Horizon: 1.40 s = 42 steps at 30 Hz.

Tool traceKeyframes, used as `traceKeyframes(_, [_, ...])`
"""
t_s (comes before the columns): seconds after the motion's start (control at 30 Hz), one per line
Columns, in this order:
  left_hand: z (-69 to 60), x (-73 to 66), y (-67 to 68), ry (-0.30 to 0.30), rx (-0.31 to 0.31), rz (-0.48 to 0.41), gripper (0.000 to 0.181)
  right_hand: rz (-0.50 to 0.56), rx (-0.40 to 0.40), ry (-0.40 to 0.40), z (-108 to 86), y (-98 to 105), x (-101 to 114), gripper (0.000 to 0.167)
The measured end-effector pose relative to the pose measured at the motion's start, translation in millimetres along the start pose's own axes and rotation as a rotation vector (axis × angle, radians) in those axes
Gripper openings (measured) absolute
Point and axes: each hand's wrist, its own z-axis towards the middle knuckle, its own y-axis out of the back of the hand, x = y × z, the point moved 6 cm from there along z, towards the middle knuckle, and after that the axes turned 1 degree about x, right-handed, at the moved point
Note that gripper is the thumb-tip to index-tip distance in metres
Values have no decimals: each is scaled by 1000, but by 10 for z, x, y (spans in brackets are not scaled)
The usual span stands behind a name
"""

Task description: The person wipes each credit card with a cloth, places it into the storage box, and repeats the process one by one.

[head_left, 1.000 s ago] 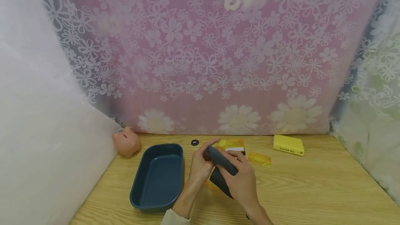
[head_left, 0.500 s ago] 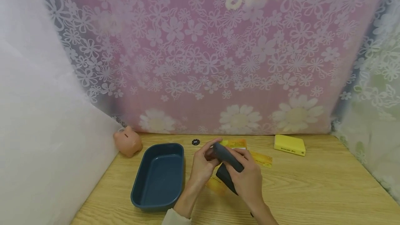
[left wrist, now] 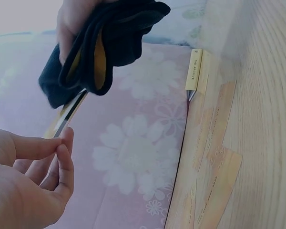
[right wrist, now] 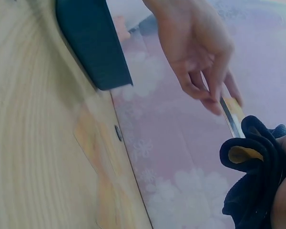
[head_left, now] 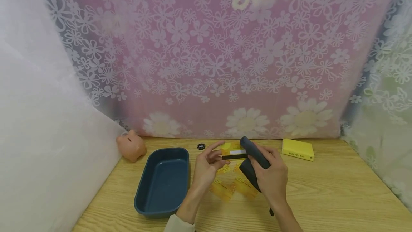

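Note:
My left hand (head_left: 206,167) pinches the left end of a yellow-orange card (head_left: 234,151) with a white strip and a black stripe. In the left wrist view, the thumb and fingertips meet at the card's end. My right hand (head_left: 273,167) grips a folded dark navy cloth (head_left: 255,153), and the card's other end goes in behind or between its folds. Orange shows inside the folds in the right wrist view, but whether it is lining or card cannot be told. Below the hands, several yellow-orange cards (head_left: 222,189) lie on the wooden table.
To the left stands a deep blue rectangular tub (head_left: 186,189), with a pink piggy bank (head_left: 131,146) behind it. A black round chip (head_left: 201,146) lies near the back edge. At the back right is a yellow book (head_left: 297,149). A flowered curtain (head_left: 206,81) hangs behind the table.
My right hand has moved right with the cloth, away from the left hand. The striped card now shows between both hands. More of the cards on the table below are uncovered.

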Motion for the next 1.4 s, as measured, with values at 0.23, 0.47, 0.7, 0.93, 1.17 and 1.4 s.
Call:
traceKeyframes(0.23, [-2, -7, 8, 6, 8, -48, 60, -10, -60, -65, 76, 159, -81, 44])
traceKeyframes(0.47, [-10, -16, -6, 17, 10, -44, 60, 19, -49, -52, 97, 189, 4, 47])
traceKeyframes(0.7, [-7, -1, -2, 19, 2, 0, 61, 93, 22, 19, 9, 43, 178, 51])
traceKeyframes(0.93, [-3, -3, 16, 8, 1, 71, 59, 73, 100, 93, -156, -168, 369, 51])
traceKeyframes(1.17, [-6, -20, -11, -3, 29, 60, 61, 48, 146, 149, -272, -293, 480, 54])
traceKeyframes(1.4, [-8, -29, -27, -6, 27, 80, 62, 27, 164, 129, -292, -330, 471, 54])
